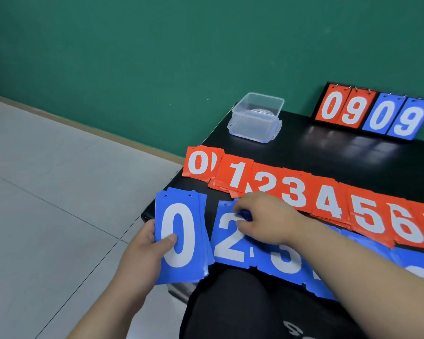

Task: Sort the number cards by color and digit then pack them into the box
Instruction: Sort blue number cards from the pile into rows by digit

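Observation:
My left hand (147, 250) holds a stack of blue cards (179, 236) with a white 0 on top, thumb pressed on the digit. To its right my right hand (260, 221) pinches the upper edge of the blue 2 pile (228, 243) lying on the black table (328, 150). A blue 3 pile (284, 263) follows, and my right forearm hides the blue piles further right. Behind them runs a row of red piles: 0 (201, 162), 1 (235, 174), 2, 3 (294, 192), 4 (328, 201), 5, 6. A clear plastic box (256, 116) stands empty at the back left.
A flip scoreboard (375, 113) showing red 09 and blue 09 leans against the green wall at the back right. The table's left edge drops to a grey tiled floor (59, 192). My dark-clothed lap (242, 302) lies below the near table edge.

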